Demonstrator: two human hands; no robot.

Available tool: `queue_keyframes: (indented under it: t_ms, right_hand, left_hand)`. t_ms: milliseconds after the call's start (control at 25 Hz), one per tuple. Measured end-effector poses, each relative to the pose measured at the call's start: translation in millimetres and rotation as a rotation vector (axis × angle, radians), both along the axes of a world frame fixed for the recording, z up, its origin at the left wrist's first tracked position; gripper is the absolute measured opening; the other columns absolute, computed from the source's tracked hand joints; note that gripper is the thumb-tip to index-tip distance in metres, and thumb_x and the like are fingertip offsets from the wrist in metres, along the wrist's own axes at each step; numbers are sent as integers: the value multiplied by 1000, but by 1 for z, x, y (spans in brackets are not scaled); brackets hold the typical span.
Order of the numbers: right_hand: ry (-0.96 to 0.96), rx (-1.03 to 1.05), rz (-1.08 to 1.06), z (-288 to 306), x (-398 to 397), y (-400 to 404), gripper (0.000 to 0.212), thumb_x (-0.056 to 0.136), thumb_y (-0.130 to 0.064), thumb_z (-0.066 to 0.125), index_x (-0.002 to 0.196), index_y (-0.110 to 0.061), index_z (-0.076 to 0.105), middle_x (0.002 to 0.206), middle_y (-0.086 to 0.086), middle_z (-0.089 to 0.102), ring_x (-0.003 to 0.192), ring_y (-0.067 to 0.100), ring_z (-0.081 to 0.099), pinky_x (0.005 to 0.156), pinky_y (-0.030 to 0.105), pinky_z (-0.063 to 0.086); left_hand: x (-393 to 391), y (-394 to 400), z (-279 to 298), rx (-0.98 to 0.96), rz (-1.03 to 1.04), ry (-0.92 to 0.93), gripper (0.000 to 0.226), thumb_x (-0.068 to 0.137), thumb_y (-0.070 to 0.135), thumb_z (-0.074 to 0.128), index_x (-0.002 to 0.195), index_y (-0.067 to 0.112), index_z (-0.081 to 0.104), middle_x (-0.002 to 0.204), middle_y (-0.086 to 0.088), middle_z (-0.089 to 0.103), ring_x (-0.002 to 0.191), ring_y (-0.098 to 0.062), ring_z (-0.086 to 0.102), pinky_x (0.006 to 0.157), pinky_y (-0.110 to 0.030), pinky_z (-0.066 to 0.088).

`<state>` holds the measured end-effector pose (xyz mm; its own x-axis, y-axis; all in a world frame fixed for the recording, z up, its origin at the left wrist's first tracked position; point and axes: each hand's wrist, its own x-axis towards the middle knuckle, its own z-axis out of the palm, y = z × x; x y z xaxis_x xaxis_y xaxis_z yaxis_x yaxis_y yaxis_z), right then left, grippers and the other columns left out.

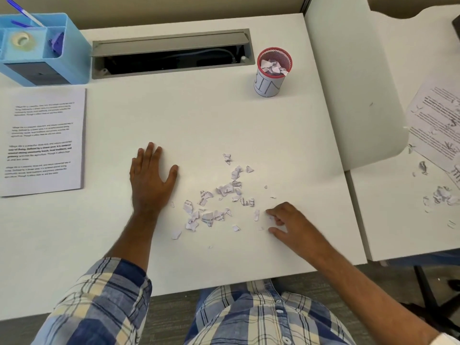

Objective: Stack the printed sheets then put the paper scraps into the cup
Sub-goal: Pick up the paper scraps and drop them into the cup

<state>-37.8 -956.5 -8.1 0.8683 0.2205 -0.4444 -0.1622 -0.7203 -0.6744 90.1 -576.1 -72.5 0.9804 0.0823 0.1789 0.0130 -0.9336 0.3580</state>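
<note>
A neat stack of printed sheets lies at the left of the white desk. Several torn paper scraps are scattered in the middle of the desk. A red-rimmed mesh cup, wrapped in a paper label, stands at the back right with scraps inside it. My left hand rests flat on the desk, fingers spread, just left of the scraps. My right hand is at the right edge of the scraps, its fingertips pinching at a small scrap on the desk.
A blue desk organiser with pens and tape stands at the back left. An open cable tray runs along the back. On the neighbouring desk to the right lie another printed sheet and more scraps.
</note>
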Motion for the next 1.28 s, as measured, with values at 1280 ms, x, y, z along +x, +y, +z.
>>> queue_keyframes:
  t_ms: [1280]
  right_hand:
    - [-215,-62,159,-4,108,80,17,94,-4,63,107,-10,73,108,5,65,100,23,63,88,38,51]
  left_hand:
    - [0,0,2,-23,-5,19,66,101,52,54,154,14,47,168,-3,36,158,-28,28,128,-48,23]
